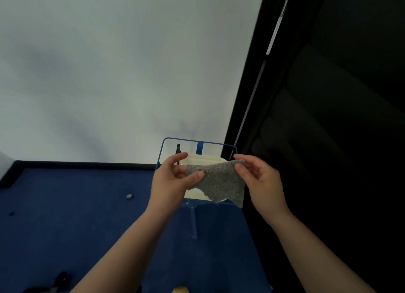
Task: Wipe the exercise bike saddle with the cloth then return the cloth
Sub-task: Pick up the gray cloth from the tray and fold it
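A grey fuzzy cloth (221, 181) hangs spread between both my hands. My left hand (173, 178) pinches its upper left corner and my right hand (256, 178) pinches its upper right corner. The cloth hangs over a blue wire rack (198, 142) that holds a cream-coloured tray (206, 158); the cloth hides most of the tray. No exercise bike saddle shows in this view.
A white wall fills the upper left. The floor is blue carpet (76, 216) with a small metal object (129, 196) lying on it. A dark panel or doorway (328, 117) stands on the right. A dark object (59, 281) sits at the bottom left.
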The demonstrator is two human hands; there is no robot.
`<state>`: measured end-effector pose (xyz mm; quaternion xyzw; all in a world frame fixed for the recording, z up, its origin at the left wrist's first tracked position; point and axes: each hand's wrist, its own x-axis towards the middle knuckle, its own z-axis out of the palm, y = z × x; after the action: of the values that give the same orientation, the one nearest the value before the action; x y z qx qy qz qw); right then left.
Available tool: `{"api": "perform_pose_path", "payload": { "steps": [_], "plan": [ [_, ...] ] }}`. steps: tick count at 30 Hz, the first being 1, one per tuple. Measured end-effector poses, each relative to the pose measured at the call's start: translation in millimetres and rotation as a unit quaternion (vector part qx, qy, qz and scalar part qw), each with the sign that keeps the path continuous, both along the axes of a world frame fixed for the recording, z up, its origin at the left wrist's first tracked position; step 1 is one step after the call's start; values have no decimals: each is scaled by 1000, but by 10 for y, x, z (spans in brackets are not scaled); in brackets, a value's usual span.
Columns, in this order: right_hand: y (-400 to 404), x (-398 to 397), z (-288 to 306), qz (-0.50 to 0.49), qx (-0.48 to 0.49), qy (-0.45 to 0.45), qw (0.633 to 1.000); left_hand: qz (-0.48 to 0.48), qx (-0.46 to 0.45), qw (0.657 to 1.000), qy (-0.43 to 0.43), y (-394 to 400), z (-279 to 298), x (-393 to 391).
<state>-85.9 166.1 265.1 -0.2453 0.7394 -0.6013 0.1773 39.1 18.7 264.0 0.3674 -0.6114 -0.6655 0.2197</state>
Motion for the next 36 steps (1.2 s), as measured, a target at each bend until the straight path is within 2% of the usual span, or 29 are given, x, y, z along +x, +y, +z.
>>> {"api": "perform_pose_path", "payload": {
  "steps": [5,7,11,14,18,22,25,28,31,36],
  "plan": [
    [-44,21,113,12,11,12,1000,-44,-223,972,-54,-52,138,58],
    [-51,40,139,16,23,18,999,-48,-263,962,-55,-61,184,66],
    [-102,110,226,7,25,32,999,-69,-181,981,-27,-49,268,64],
    [-161,153,296,-9,15,19,1000,-48,-146,988,-25,-11,291,37],
    [-171,168,347,-13,7,-80,997,-6,-76,997,-20,65,278,11],
    [-72,163,280,98,-32,-171,980,29,24,999,-34,56,245,0],
    [-12,164,246,185,-30,-128,974,43,133,990,-28,-18,241,-13],
    [-27,144,244,186,2,-43,982,38,206,978,-14,-97,287,-42],
    [-54,82,244,123,0,18,992,1,232,973,-6,-160,356,-26],
    [-45,-13,242,111,-1,20,994,-134,223,966,14,-205,443,95]
  ]
}}
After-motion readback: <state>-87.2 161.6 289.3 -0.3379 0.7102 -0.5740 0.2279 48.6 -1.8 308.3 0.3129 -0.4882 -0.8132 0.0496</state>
